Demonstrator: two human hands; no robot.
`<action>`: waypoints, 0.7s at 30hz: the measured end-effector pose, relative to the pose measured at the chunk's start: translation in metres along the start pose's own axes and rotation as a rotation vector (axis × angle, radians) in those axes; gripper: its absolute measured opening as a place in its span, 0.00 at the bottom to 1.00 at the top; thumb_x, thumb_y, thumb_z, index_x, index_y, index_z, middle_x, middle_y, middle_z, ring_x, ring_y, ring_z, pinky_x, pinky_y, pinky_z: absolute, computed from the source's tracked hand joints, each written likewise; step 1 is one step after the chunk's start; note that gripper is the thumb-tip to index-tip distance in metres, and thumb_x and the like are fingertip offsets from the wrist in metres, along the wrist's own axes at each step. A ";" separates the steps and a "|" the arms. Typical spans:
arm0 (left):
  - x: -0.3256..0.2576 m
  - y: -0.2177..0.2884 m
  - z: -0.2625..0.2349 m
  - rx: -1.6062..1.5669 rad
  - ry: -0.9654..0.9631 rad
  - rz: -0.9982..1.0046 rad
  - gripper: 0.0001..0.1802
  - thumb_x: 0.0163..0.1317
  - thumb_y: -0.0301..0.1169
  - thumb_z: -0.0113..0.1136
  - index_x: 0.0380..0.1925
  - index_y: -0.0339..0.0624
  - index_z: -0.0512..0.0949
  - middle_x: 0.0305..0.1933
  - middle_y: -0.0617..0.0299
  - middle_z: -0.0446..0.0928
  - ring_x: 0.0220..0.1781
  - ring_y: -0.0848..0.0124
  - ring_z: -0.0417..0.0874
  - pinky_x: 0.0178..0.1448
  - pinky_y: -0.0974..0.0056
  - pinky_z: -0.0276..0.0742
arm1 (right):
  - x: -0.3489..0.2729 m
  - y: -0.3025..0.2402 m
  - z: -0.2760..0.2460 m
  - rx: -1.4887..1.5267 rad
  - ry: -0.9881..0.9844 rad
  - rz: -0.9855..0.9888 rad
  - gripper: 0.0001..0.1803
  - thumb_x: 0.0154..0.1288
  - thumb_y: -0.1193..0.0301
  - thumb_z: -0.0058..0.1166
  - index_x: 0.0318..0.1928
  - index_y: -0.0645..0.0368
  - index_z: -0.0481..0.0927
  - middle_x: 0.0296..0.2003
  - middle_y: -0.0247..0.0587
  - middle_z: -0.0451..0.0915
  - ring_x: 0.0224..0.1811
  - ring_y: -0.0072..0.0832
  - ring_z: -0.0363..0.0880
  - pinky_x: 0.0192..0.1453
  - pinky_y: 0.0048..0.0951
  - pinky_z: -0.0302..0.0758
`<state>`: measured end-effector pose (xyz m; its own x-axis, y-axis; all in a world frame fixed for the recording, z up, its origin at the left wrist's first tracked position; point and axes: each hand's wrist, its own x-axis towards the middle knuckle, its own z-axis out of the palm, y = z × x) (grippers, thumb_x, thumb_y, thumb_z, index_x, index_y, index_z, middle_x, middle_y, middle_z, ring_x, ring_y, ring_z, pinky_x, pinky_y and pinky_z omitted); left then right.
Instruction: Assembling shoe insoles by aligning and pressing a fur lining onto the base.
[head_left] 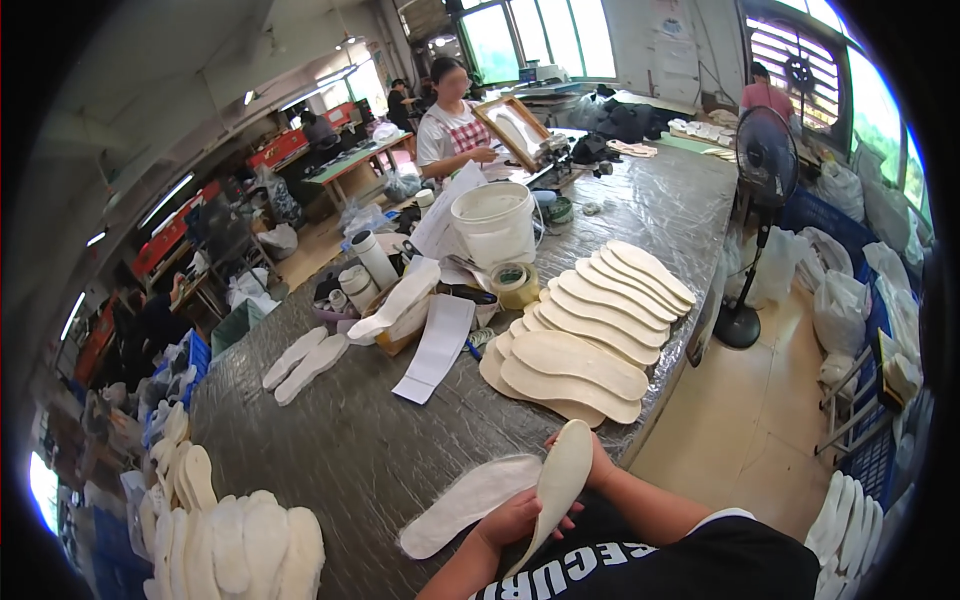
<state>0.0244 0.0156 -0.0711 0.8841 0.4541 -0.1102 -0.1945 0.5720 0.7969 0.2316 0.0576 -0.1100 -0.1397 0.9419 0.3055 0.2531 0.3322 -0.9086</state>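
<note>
On the bench [340,450], the row of insoles [605,315] lies to the right of the paper strip [436,348], and the bucket [492,230] stands behind this strip. In front, a loose insole [465,508] lies left of the held insole [565,470]. The fan [767,160] stands right of the bench.

The dark, shiny tabletop [330,450] carries overlapping cream insoles [605,315] on the right and a white bucket [492,230] farther back. Two pale insoles [310,367] lie left, one fuzzy white insole [462,507] near.
</note>
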 end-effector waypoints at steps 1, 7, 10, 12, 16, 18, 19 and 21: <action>-0.001 0.000 0.001 0.012 0.014 -0.012 0.49 0.58 0.64 0.58 0.62 0.27 0.65 0.61 0.43 0.71 0.52 0.63 0.81 0.49 0.61 0.82 | 0.000 -0.002 0.000 0.002 -0.001 -0.003 0.13 0.52 0.70 0.66 0.37 0.62 0.82 0.32 0.38 0.83 0.34 0.22 0.79 0.40 0.27 0.78; -0.001 0.004 0.006 0.060 0.033 -0.023 0.50 0.57 0.65 0.57 0.62 0.28 0.65 0.60 0.45 0.71 0.52 0.63 0.80 0.50 0.61 0.82 | 0.000 -0.007 -0.001 0.055 0.007 0.029 0.11 0.54 0.71 0.64 0.36 0.63 0.81 0.30 0.36 0.82 0.33 0.19 0.77 0.39 0.26 0.77; -0.001 0.005 0.007 0.069 0.037 -0.024 0.50 0.57 0.66 0.57 0.62 0.28 0.65 0.60 0.45 0.72 0.52 0.63 0.80 0.51 0.61 0.81 | 0.000 -0.006 0.000 0.070 0.016 0.031 0.11 0.54 0.71 0.64 0.36 0.63 0.81 0.30 0.35 0.82 0.32 0.19 0.77 0.39 0.25 0.76; -0.001 0.005 0.007 0.072 0.040 -0.028 0.50 0.57 0.66 0.57 0.62 0.28 0.65 0.60 0.45 0.72 0.52 0.63 0.80 0.51 0.61 0.81 | 0.000 -0.005 0.000 0.080 0.023 0.024 0.11 0.54 0.71 0.64 0.36 0.63 0.81 0.30 0.35 0.82 0.32 0.19 0.77 0.39 0.25 0.76; 0.000 0.001 0.001 0.023 0.000 -0.013 0.47 0.60 0.61 0.58 0.64 0.31 0.61 0.60 0.46 0.72 0.52 0.64 0.81 0.51 0.61 0.82 | 0.000 -0.006 0.000 0.072 0.024 0.027 0.10 0.55 0.71 0.63 0.36 0.63 0.81 0.30 0.35 0.82 0.32 0.20 0.77 0.39 0.26 0.76; 0.000 0.000 -0.001 -0.033 -0.039 0.004 0.44 0.63 0.56 0.58 0.67 0.34 0.58 0.60 0.47 0.72 0.52 0.65 0.81 0.51 0.61 0.82 | 0.001 -0.007 0.000 0.058 0.020 0.015 0.10 0.55 0.71 0.63 0.36 0.63 0.81 0.30 0.35 0.82 0.32 0.20 0.77 0.39 0.26 0.76; 0.000 0.000 -0.001 -0.028 -0.032 0.000 0.44 0.63 0.56 0.58 0.67 0.34 0.58 0.60 0.47 0.72 0.52 0.65 0.81 0.51 0.61 0.82 | 0.001 -0.008 -0.001 0.050 0.020 0.019 0.10 0.55 0.71 0.63 0.36 0.63 0.81 0.30 0.35 0.82 0.32 0.20 0.77 0.39 0.26 0.76; 0.000 0.001 -0.002 -0.023 -0.024 -0.003 0.45 0.63 0.56 0.58 0.67 0.34 0.58 0.60 0.47 0.72 0.52 0.65 0.81 0.51 0.61 0.82 | 0.002 -0.008 -0.001 0.042 0.020 0.024 0.10 0.55 0.71 0.63 0.36 0.63 0.81 0.30 0.35 0.81 0.32 0.20 0.77 0.39 0.26 0.76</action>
<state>0.0240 0.0172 -0.0716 0.8945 0.4361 -0.0985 -0.2009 0.5889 0.7828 0.2300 0.0566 -0.1017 -0.1148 0.9505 0.2889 0.2158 0.3077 -0.9267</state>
